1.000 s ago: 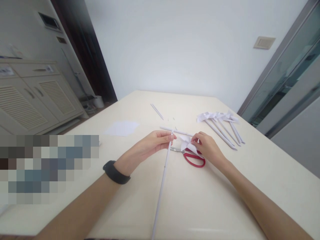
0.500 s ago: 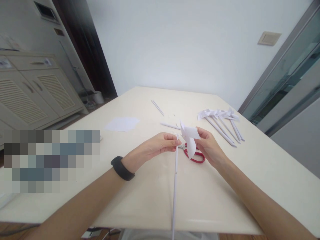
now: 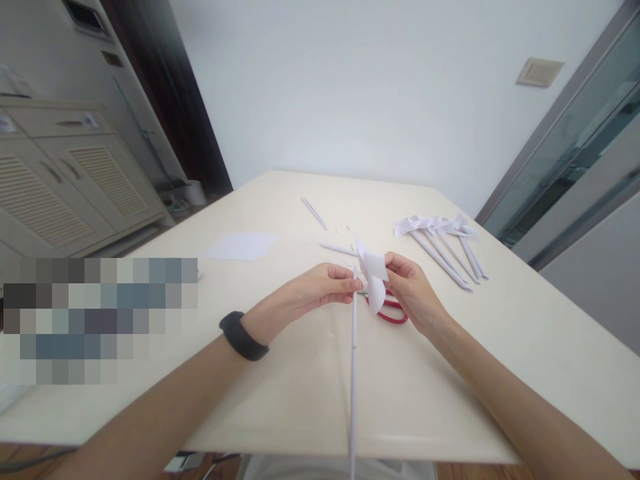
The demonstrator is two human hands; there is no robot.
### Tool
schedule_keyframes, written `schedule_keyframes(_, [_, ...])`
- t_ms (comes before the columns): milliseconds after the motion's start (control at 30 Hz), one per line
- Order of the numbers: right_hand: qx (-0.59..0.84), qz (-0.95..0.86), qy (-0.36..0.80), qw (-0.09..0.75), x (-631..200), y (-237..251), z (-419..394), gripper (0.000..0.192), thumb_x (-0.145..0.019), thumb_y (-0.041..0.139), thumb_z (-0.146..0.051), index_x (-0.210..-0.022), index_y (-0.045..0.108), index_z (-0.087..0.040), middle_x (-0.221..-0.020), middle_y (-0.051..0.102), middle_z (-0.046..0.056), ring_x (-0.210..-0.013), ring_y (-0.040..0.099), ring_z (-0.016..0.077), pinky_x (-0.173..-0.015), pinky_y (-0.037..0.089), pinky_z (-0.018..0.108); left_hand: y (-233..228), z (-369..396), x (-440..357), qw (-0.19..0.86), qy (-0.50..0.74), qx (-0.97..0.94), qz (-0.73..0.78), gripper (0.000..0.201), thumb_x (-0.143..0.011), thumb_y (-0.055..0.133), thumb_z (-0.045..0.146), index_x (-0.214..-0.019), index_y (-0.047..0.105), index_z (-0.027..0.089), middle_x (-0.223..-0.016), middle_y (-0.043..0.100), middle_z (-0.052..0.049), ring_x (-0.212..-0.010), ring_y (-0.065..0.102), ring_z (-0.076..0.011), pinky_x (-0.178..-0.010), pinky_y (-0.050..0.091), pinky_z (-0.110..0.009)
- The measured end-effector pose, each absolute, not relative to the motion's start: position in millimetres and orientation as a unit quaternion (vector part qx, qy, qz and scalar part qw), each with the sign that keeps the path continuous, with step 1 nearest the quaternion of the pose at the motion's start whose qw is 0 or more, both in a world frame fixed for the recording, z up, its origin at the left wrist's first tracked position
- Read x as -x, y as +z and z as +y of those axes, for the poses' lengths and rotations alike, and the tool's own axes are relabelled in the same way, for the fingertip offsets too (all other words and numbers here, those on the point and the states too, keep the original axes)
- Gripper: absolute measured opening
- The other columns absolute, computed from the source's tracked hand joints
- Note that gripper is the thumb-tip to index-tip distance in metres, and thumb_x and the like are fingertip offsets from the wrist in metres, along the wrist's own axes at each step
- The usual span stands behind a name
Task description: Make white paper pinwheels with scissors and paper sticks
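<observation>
My left hand (image 3: 327, 285) pinches a long rolled paper stick (image 3: 354, 373) near its upper end; the stick hangs down past the table's front edge. Between the fingers of my right hand (image 3: 413, 290) is a white folded paper pinwheel (image 3: 374, 280), its blades turned toward the stick top. The pinwheel is right beside the stick's tip; whether they touch I cannot tell. Behind the pinwheel, partly hidden, lies a pair of scissors with red handles (image 3: 393, 319).
Finished-looking paper pinwheels on sticks (image 3: 443, 257) lie in a group at the right. White paper sheets (image 3: 243, 246) rest at the left. Thin paper rolls (image 3: 314, 213), another roll (image 3: 337, 249) and small scraps are on the table (image 3: 300, 400). A blurred-out patch covers the far left.
My right hand has brought the pinwheel slightly left, closer to the stick's upper end. The stick's lower end has swung a little right; my left hand keeps its pinch.
</observation>
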State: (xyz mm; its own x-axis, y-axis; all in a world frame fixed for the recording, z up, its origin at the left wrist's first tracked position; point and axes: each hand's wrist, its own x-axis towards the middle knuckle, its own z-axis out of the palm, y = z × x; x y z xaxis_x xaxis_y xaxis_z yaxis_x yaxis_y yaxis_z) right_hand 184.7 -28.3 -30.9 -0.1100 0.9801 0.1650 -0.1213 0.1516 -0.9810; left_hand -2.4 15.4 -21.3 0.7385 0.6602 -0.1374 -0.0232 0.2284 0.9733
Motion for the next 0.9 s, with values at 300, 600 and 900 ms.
schedule_keyframes(300, [0.4, -0.555, 0.483, 0.546, -180.7, -29.8, -31.2, 0.012, -0.079, 0.062, -0.028, -0.075, 0.056, -0.019, -0.073, 0.057, -0.001, -0.068, 0.052, 0.0121, -0.062, 0.041, 0.024, -20.7, 14.1, 1.1, 0.732, 0.228, -0.571, 0.294, 0.024, -0.064, 0.077, 0.033, -0.072, 0.069, 0.012, -0.072, 0.058, -0.001, -0.067, 0.049, -0.0094, -0.065, 0.04, -0.023])
schedule_keyframes(600, [0.404, -0.549, 0.478, 0.553, -183.1, -28.5, -29.3, 0.014, -0.078, 0.063, -0.03, -0.075, 0.055, -0.019, -0.072, 0.056, -0.002, -0.064, 0.049, 0.0107, -0.058, 0.038, 0.023, -20.2, 14.6, 1.5, 0.735, 0.234, -0.569, 0.284, 0.022, -0.065, 0.076, 0.032, -0.069, 0.067, 0.013, -0.07, 0.056, 0.0, -0.068, 0.049, -0.0091, -0.066, 0.04, -0.023])
schedule_keyframes(900, [0.402, -0.552, 0.476, 0.555, -181.2, -24.6, -32.2, 0.014, -0.078, 0.064, -0.028, -0.073, 0.055, -0.019, -0.068, 0.054, -0.003, -0.061, 0.046, 0.0099, -0.058, 0.037, 0.022, -24.6, 17.3, 2.1, 0.741, 0.238, -0.566, 0.273, 0.027, -0.065, 0.076, 0.036, -0.077, 0.07, 0.012, -0.076, 0.061, -0.002, -0.071, 0.052, -0.0096, -0.066, 0.04, -0.022])
